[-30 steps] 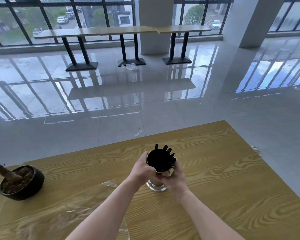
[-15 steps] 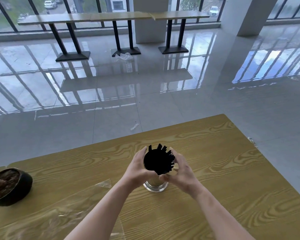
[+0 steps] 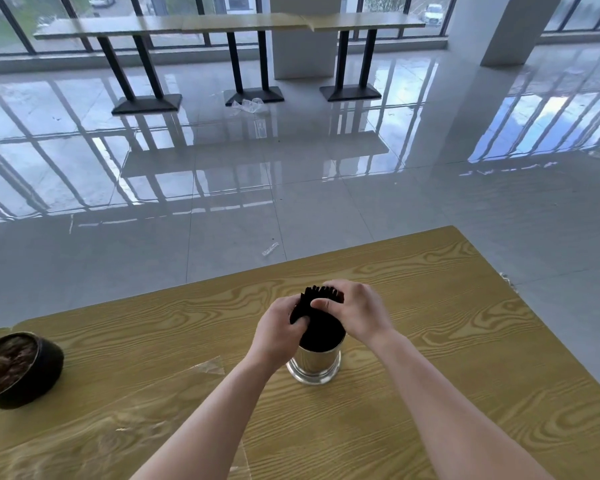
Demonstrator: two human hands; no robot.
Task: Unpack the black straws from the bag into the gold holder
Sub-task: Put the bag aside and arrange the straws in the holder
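A shiny gold holder [image 3: 315,362] stands upright on the wooden table [image 3: 447,341]. A bundle of black straws [image 3: 321,327] fills it and sticks out above the rim. My left hand [image 3: 280,329] curls round the left side of the bundle, thumb pressed into it. My right hand [image 3: 355,311] lies over the top right of the straws with its fingers bent over their ends. The clear plastic bag [image 3: 125,427] lies flat on the table at the lower left, apart from both hands.
A dark round pot [image 3: 21,370] with brown soil and a stub stands at the table's left edge. The table's far edge and right corner drop to a glossy tiled floor. Scraps of clear plastic [image 3: 270,249] lie on the floor.
Both hands have risen from the holder's sides onto the straw bundle; the right hand now covers its top. The camera has tipped down and the straws stand closer together.
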